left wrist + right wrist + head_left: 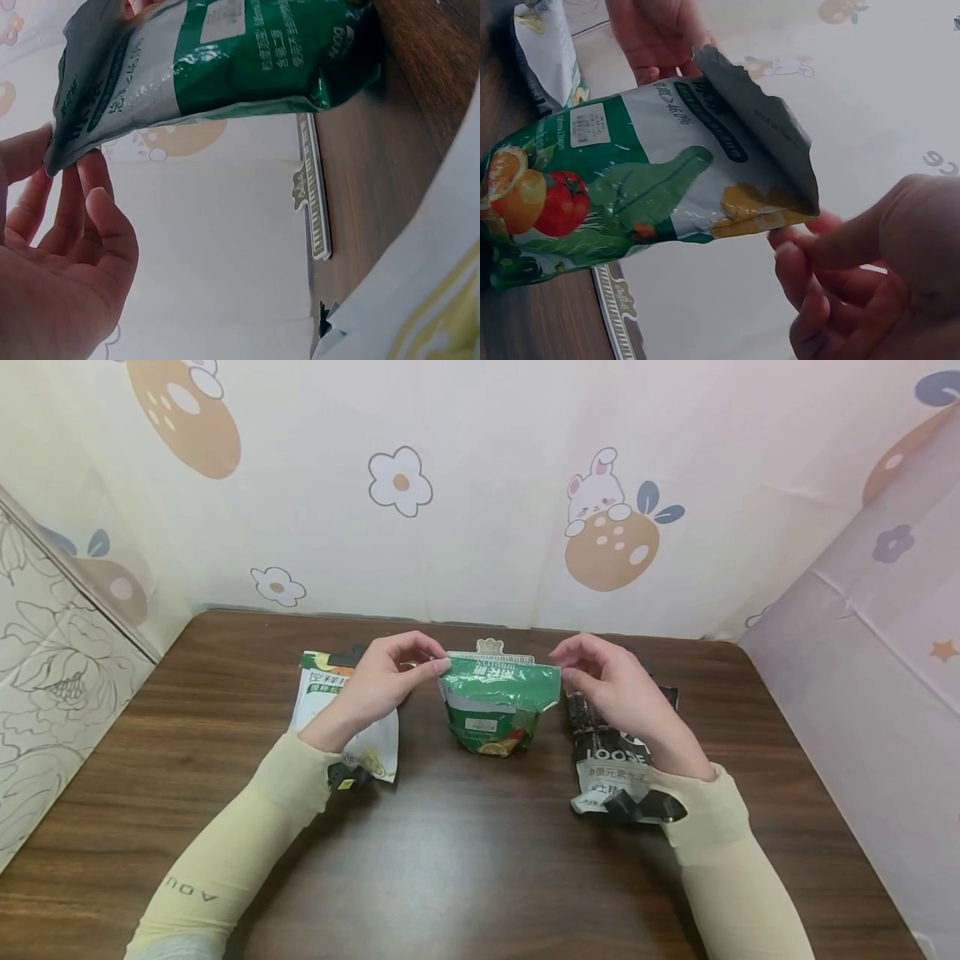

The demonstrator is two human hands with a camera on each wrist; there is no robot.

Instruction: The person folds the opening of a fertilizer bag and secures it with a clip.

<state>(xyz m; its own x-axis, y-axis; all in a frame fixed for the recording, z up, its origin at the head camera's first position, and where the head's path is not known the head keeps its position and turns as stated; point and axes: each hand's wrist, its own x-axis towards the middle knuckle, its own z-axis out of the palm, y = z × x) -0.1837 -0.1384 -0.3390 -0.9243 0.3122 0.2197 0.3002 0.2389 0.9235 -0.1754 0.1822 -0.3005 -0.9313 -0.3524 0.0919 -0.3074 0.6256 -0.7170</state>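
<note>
Left hand [381, 681], right hand [617, 685] | hold 1 green bag [495, 714] | 2 flanking bags [386, 739]

Held bag [645, 176]: "≥46.0%" nr grip, "600g" nr base. Black bag [600, 764] R of grip: "LOOSE". White bag [384, 739] L: blurry Chinese txt. L sleeve [240, 835] behind grip: "AQU", "A".

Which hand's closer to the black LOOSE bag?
Right. In the head view, the right hand overlaps the black LOOSE bag's far end; the left hand is at the green bag's left top corner, farther away.
</note>
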